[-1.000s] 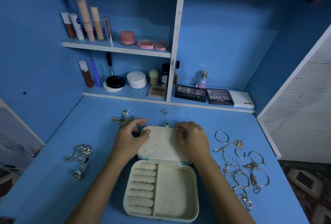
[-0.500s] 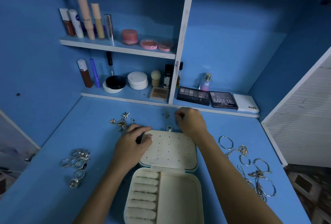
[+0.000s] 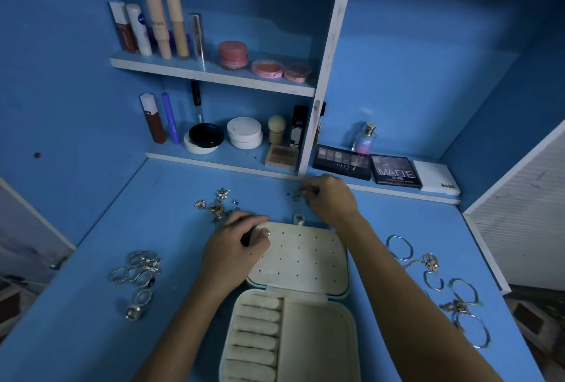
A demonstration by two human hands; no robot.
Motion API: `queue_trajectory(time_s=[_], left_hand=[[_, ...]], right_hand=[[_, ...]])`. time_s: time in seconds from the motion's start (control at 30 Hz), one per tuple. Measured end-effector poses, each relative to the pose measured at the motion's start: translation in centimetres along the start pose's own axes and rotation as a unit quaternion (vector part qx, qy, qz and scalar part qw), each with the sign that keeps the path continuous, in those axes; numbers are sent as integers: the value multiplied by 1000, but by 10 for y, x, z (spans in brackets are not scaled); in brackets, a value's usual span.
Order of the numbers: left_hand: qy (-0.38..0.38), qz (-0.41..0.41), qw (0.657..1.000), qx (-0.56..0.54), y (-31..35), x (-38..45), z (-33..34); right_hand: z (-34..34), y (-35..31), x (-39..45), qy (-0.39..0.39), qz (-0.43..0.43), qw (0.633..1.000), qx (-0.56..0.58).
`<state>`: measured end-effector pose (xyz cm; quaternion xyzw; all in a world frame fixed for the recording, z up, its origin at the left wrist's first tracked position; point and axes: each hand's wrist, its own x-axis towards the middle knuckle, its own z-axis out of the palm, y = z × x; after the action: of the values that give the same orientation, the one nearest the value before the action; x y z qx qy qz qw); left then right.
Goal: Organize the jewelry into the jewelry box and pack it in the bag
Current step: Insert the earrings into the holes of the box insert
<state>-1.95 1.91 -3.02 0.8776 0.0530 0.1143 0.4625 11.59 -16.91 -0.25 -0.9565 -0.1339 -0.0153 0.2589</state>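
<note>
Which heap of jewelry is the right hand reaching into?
The right hand reaches the tiny scatter of small studs behind the open cream jewelry box, not the silver rings, star-shaped charms or bangles.

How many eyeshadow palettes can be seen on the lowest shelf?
3: a small beige palette left of the white divider, then a dark palette and a black "MATTE" palette right of it. None seems hidden.

One open jewelry box (image 3: 293, 314) lies on the bench (image 3: 91, 305). Two eyeshadow palettes (image 3: 342, 162) sit on the lower shelf, plus one perfume bottle (image 3: 364, 137). Upper shelf: five upright tubes (image 3: 153, 5), three pink pots (image 3: 233, 54). The rings (image 3: 139, 274) number perhaps eight; the pile is too tangled to be sure.
</note>
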Motion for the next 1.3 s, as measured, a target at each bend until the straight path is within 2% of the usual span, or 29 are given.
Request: queue_trajectory(time_s=[0.37,0.5,0.6,0.73,0.93,1.13,1.3], left_hand=[[-2,-4,1000,-3,2,0,0],[-4,-2,1000,-3,3,0,-2],[-5,3,1000,-6,4,-1,-2],[-8,2,1000,-4,5,-1,-4],[-11,0,1000,-10,7,-2,-5],[-10,3,999,-30,8,-2,-6],[-23,0,997,-67,13,-2,-12]], right_hand=[[2,-4,5,7,3,999,-45],[2,-3,4,-15,-7,999,-50],[-4,2,-2,-10,23,999,41],[-20,8,-15,25,87,980,179],[-35,19,-45,60,179,931,314],[-40,25,-65,51,193,890,409],[-42,23,-79,40,179,876,447]])
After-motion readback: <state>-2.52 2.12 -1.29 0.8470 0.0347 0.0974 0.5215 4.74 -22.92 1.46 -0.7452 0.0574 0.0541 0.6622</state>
